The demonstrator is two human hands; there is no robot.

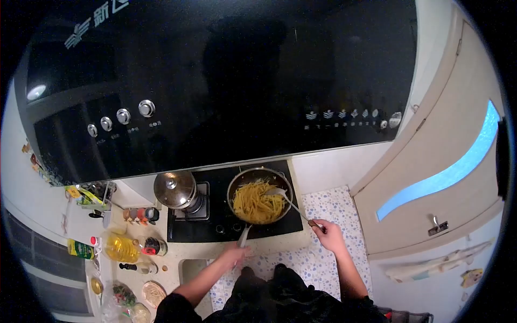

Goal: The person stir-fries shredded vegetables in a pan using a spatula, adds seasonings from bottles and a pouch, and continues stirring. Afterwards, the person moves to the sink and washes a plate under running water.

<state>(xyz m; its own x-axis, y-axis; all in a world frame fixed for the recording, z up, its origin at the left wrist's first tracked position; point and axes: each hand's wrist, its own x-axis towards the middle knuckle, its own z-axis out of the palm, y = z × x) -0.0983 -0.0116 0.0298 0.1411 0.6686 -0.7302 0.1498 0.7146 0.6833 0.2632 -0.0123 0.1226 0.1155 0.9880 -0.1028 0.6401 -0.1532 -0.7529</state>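
A round pan [231,200] stands on the right side of the black stove [177,230], filled with yellow shredded food [257,205]. My left hand [235,255] is closed round the pan's handle [244,237] at the counter's front edge. In my right hand [328,234] is the dark grip of a long metal spatula [294,206], its head resting in the food at the pan's right side.
A lidded pot [175,191] sits on the left burner. Seasoning jars [141,215], an oil bottle [121,247], dark bottles and a plate [154,294] stand on the left counter. The black range hood [215,86] hangs above; a door [425,161] is at right.
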